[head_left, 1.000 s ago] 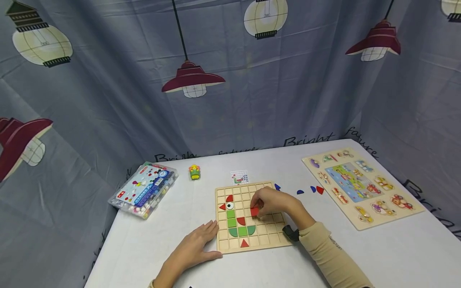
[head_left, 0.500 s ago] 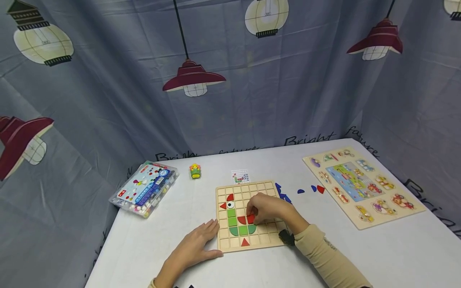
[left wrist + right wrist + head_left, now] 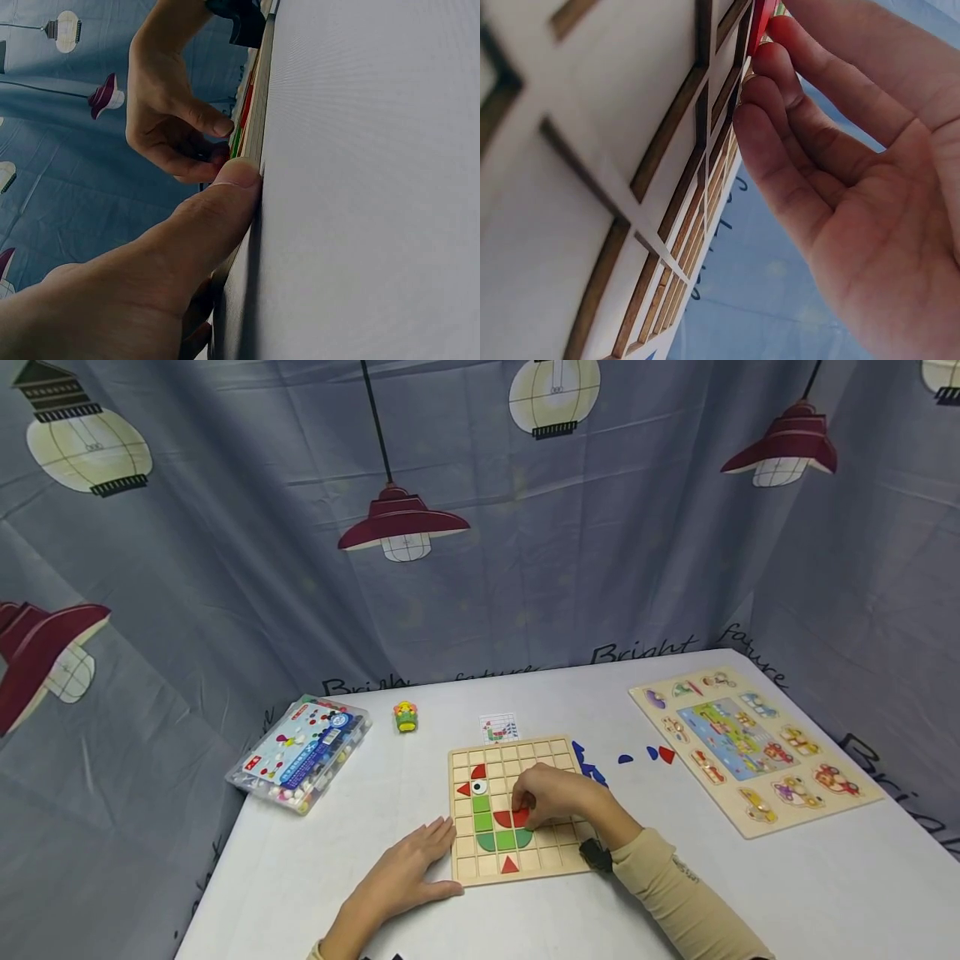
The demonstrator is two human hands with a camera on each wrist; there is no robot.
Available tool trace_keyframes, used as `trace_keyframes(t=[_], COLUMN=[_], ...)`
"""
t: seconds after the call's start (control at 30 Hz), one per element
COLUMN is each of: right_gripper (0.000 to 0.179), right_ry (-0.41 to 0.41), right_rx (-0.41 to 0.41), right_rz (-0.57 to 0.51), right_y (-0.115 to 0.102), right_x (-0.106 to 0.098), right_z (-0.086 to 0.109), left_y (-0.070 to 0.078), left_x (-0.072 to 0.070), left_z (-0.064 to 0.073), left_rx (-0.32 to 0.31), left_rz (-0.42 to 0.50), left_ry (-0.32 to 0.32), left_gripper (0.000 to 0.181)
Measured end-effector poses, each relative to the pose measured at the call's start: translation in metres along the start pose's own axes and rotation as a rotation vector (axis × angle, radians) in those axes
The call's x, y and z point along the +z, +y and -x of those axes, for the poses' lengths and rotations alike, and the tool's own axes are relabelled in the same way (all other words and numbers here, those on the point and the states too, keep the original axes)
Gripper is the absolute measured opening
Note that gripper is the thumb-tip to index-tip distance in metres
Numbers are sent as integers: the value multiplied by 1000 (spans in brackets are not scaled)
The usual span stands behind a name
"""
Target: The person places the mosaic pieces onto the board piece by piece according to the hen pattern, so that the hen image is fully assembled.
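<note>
A wooden grid board point(image 3: 551, 860) lies on the table with coloured tiles set in a bird-like pattern. My right hand point(image 3: 558, 795) is over its middle, thumb and fingertips pinching a red square tile point(image 3: 521, 818) down at a cell. The tile sits beside a red quarter-round tile point(image 3: 502, 819), above a green row. In the right wrist view the fingertips meet the red tile point(image 3: 760, 30) at the grid, the other fingers bent close to the board. My left hand point(image 3: 412, 868) rests flat at the board's left edge, its thumb point(image 3: 238, 174) against the side.
A picture card point(image 3: 499, 728) lies behind the board. Blue pieces point(image 3: 592, 772) are at its right side, with a red piece point(image 3: 667, 755) farther right. A vehicle puzzle board point(image 3: 757, 752) fills the right side. A clear bead case point(image 3: 300, 754) and small toy figure point(image 3: 406, 717) stand left.
My right hand has moved left and toward me, bringing the red square tile down beside the red quarter-round tile. For the last half second it has stayed there. The left hand has not moved.
</note>
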State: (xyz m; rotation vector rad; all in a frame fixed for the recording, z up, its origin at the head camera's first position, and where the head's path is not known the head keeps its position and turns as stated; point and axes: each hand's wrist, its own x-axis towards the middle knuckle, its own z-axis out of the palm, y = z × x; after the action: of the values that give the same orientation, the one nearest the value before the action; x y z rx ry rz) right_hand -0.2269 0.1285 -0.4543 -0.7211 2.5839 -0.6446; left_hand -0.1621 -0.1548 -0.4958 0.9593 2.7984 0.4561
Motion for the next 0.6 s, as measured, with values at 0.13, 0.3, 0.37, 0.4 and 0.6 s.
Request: trace_keyframes(t=[0.13, 0.3, 0.37, 0.4, 0.6], right_gripper=[15, 14, 14, 15, 15], right_ry=[2, 11, 11, 11, 11], right_rx=[-13, -9, -5, -3, 0], right_rz=[-10, -2, 6, 9, 10], right_y=[0, -1, -1, -1, -1], right_x=[-1, -1, -2, -2, -2], right_z=[1, 2, 2, 2, 2], left_y=[1, 0, 0, 0, 0], left_x=[0, 0, 1, 0, 1], left_z=[0, 0, 0, 0, 0], left_rx=[0, 0, 1, 3, 7], left_rz=[6, 8, 5, 5, -10], left_ry=[3, 0, -1, -1, 10], left_gripper=[86, 87, 87, 87, 86])
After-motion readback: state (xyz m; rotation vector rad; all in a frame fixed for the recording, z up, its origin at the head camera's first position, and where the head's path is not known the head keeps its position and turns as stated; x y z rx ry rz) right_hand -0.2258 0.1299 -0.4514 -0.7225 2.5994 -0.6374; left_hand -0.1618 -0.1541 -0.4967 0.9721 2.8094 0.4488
